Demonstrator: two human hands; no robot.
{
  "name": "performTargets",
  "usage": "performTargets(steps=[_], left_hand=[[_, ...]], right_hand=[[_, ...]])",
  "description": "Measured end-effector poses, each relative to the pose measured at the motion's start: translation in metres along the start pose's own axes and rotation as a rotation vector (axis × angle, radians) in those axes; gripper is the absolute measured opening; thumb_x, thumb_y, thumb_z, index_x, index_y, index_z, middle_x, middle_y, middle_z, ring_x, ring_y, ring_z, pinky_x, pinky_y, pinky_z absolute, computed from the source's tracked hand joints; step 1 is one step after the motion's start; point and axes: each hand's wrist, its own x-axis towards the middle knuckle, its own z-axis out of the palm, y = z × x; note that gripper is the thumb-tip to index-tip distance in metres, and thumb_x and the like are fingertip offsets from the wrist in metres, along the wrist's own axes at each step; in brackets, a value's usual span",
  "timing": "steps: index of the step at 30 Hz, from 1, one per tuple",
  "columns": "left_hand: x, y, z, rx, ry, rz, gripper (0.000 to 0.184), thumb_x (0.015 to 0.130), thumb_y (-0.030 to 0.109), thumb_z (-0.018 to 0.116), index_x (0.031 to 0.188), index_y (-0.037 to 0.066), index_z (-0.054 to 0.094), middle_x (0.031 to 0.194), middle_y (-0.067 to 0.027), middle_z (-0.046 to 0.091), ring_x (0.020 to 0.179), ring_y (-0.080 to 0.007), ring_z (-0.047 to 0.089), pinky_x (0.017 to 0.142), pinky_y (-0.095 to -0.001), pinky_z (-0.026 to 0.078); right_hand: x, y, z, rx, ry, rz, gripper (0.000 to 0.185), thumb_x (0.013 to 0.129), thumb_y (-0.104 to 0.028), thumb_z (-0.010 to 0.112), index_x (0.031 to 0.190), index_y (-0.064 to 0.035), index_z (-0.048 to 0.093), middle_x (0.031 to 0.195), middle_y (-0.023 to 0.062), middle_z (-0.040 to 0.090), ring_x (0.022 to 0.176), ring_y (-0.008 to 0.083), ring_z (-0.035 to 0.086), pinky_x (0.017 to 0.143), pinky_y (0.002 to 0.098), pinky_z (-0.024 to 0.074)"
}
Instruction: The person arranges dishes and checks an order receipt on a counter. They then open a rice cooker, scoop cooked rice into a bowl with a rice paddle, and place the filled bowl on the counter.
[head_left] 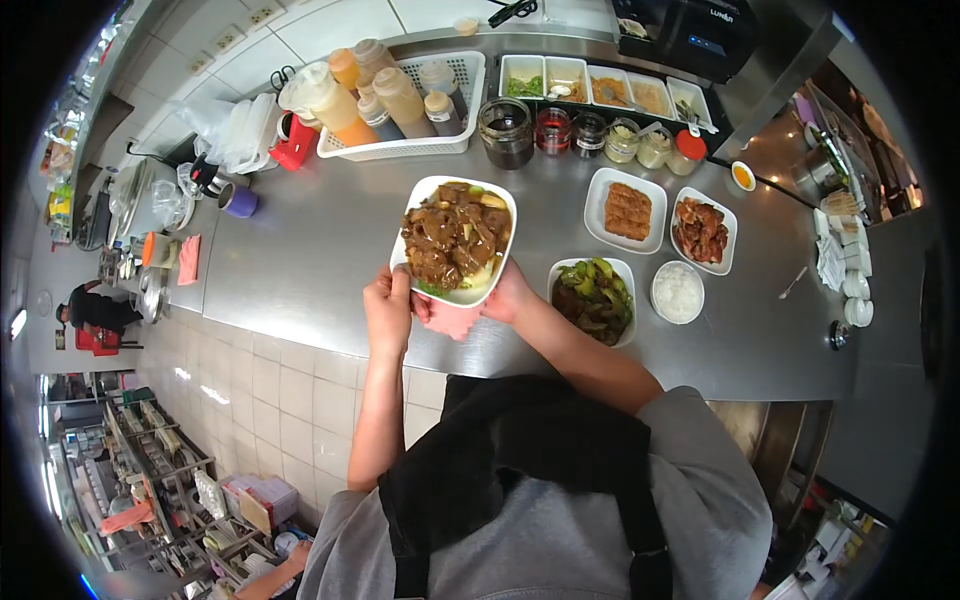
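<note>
A white square dish (467,299) of sliced meat in brown sauce (440,245), with some green and pale vegetables, is held up over the steel counter's front part. My left hand (388,303) grips its lower left corner, thumb on the rim. At the lower right side, my right hand (510,292) supports it, most of its fingers hidden beneath the dish. A pink cloth (452,321) hangs under the dish between both hands; which hand holds it I cannot tell. Right of my right hand stands a dish of green peppers and dark pieces (594,300).
A bowl of rice (678,292), fried cutlet pieces (628,211) and glazed meat (700,232) stand to the right. Behind are a basket (400,149) of sauce bottles, several jars (506,132) and topping trays (524,77). Another person (100,308) is at far left.
</note>
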Motion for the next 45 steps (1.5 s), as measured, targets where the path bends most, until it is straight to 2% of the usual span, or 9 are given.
performTargets(steps=[9, 16, 21, 29, 33, 36, 37, 41, 45], left_hand=[[-0.017, -0.007, 0.000, 0.218, 0.121, 0.119, 0.027, 0.102, 0.015, 0.044, 0.086, -0.005, 0.054, 0.058, -0.0083, 0.057, 0.038, -0.0121, 0.051, 0.037, -0.0262, 0.042], [-0.023, -0.002, 0.009, 0.067, -0.061, -0.036, 0.027, 0.103, 0.015, 0.043, 0.095, -0.006, 0.057, 0.061, -0.0083, 0.060, 0.039, -0.0123, 0.053, 0.038, -0.0257, 0.043], [-0.023, 0.001, 0.020, -0.022, -0.101, 0.000, 0.030, 0.105, 0.018, 0.043, 0.101, -0.008, 0.059, 0.060, -0.0080, 0.060, 0.040, -0.0129, 0.054, 0.039, -0.0255, 0.044], [-0.012, -0.038, -0.006, 0.066, 0.058, 0.073, 0.030, 0.104, 0.017, 0.044, 0.098, -0.009, 0.058, 0.057, -0.0083, 0.059, 0.038, -0.0136, 0.054, 0.038, -0.0264, 0.044], [-0.014, -0.046, -0.024, 0.071, 0.163, 0.050, 0.030, 0.104, 0.018, 0.042, 0.090, -0.006, 0.055, 0.057, -0.0094, 0.059, 0.037, -0.0129, 0.052, 0.036, -0.0272, 0.043], [-0.017, -0.053, -0.035, 0.042, 0.242, 0.053, 0.031, 0.104, 0.019, 0.041, 0.088, -0.003, 0.054, 0.059, -0.0094, 0.058, 0.037, -0.0131, 0.050, 0.036, -0.0257, 0.041], [-0.018, -0.057, -0.039, 0.025, 0.262, 0.046, 0.031, 0.104, 0.019, 0.041, 0.088, -0.003, 0.054, 0.059, -0.0092, 0.057, 0.036, -0.0131, 0.050, 0.036, -0.0257, 0.041], [-0.021, -0.064, -0.039, -0.004, 0.307, 0.020, 0.031, 0.105, 0.019, 0.042, 0.084, -0.002, 0.052, 0.057, -0.0073, 0.055, 0.037, -0.0120, 0.049, 0.036, -0.0268, 0.042], [-0.013, -0.067, -0.024, 0.027, 0.272, 0.012, 0.031, 0.104, 0.017, 0.041, 0.083, -0.002, 0.053, 0.057, -0.0069, 0.057, 0.038, -0.0119, 0.051, 0.037, -0.0272, 0.043]], right_hand=[[-0.025, -0.044, 0.049, -0.351, 0.471, -0.211, 0.044, 0.101, -0.037, 0.048, 0.132, -0.0065, 0.054, 0.127, 0.0087, 0.063, 0.115, 0.0223, 0.061, 0.103, 0.0386, 0.0470], [0.014, -0.071, 0.029, -0.451, 0.183, -0.167, 0.033, 0.098, -0.030, 0.053, 0.118, -0.0049, 0.061, 0.107, 0.0117, 0.067, 0.099, 0.0224, 0.068, 0.087, 0.0362, 0.0564], [0.060, -0.015, 0.015, -0.223, -0.483, 0.127, 0.035, 0.097, -0.034, 0.053, 0.111, -0.0023, 0.055, 0.108, 0.0141, 0.064, 0.097, 0.0295, 0.066, 0.086, 0.0422, 0.0564], [-0.022, -0.024, 0.009, -0.201, 0.634, 0.128, 0.039, 0.099, -0.031, 0.046, 0.114, 0.0019, 0.061, 0.108, 0.0182, 0.067, 0.086, 0.0280, 0.069, 0.075, 0.0441, 0.0570], [0.004, -0.050, 0.004, -1.458, 0.641, 0.577, 0.024, 0.095, -0.015, 0.050, 0.101, 0.0017, 0.067, 0.088, 0.0105, 0.072, 0.083, 0.0238, 0.068, 0.073, 0.0407, 0.0531], [0.049, -0.078, -0.020, -2.162, 0.429, -0.043, 0.035, 0.089, -0.013, 0.062, 0.122, -0.0004, 0.061, 0.091, 0.0151, 0.071, 0.084, 0.0261, 0.068, 0.076, 0.0383, 0.0535], [0.073, -0.093, -0.022, -2.060, 0.422, -0.145, 0.044, 0.082, -0.018, 0.070, 0.119, 0.0027, 0.061, 0.102, 0.0237, 0.068, 0.095, 0.0375, 0.066, 0.083, 0.0455, 0.0518], [0.178, -0.137, -0.019, -2.354, 0.540, -0.668, 0.075, 0.077, -0.028, 0.079, 0.133, 0.0085, 0.046, 0.113, 0.0242, 0.065, 0.107, 0.0361, 0.063, 0.092, 0.0421, 0.0512], [0.249, -0.153, -0.041, -2.400, 0.728, -0.517, 0.078, 0.072, -0.029, 0.082, 0.129, 0.0085, 0.044, 0.110, 0.0258, 0.066, 0.105, 0.0418, 0.063, 0.092, 0.0454, 0.0515]])
